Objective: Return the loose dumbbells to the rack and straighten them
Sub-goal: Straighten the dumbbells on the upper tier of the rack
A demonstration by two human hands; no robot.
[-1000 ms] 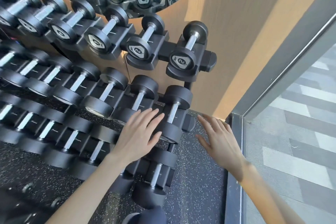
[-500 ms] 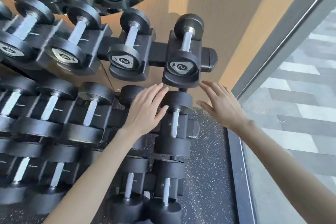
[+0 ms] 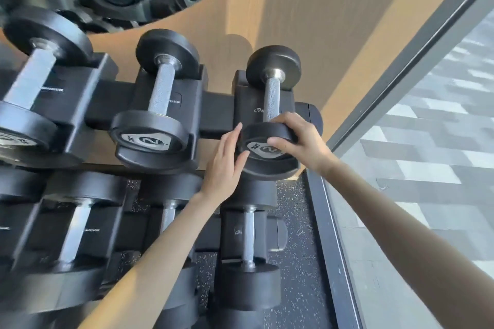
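While right hand (image 3: 300, 141) grips dumbbell (image 3: 272, 100), left hand (image 3: 227, 165) touching its rim

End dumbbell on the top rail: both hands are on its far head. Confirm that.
Wrong head: both hands are on its near head. The head view shows the right hand curled over that end of the dumbbell, the left hand flat against it.

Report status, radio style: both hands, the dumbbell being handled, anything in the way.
Right hand grips end dumbbell by front head. Left hand pressed flat against its side. Dumbbell seated in top-tier cradle. Nothing in the way.
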